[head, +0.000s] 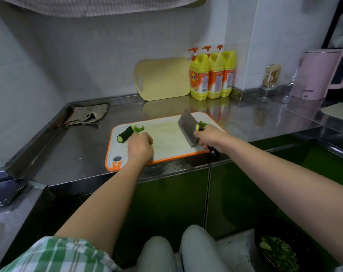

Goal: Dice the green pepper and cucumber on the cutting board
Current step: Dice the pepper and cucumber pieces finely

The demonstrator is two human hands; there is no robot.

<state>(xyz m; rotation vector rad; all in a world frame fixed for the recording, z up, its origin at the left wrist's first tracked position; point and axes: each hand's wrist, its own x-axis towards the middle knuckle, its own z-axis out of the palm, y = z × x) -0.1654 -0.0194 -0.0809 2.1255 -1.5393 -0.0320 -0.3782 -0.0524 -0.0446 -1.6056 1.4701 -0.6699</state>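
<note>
Head view: right hand (210, 137) grips cleaver (187, 130); left hand (140, 148) seemingly pinches pepper (138, 128) beside cucumber (125, 134); a slip risks nicked fingers

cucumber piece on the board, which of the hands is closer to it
Left. The left hand sits just beside the cucumber piece, to its right; the right hand grips the cleaver at the opposite side of the board.

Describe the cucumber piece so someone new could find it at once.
On the steel counter lies an orange-rimmed white cutting board. At its far left, beyond the left hand, is the cucumber piece: dark-skinned, cylindrical, pale cut end, unlike the ragged light-green pepper beside it.
</note>
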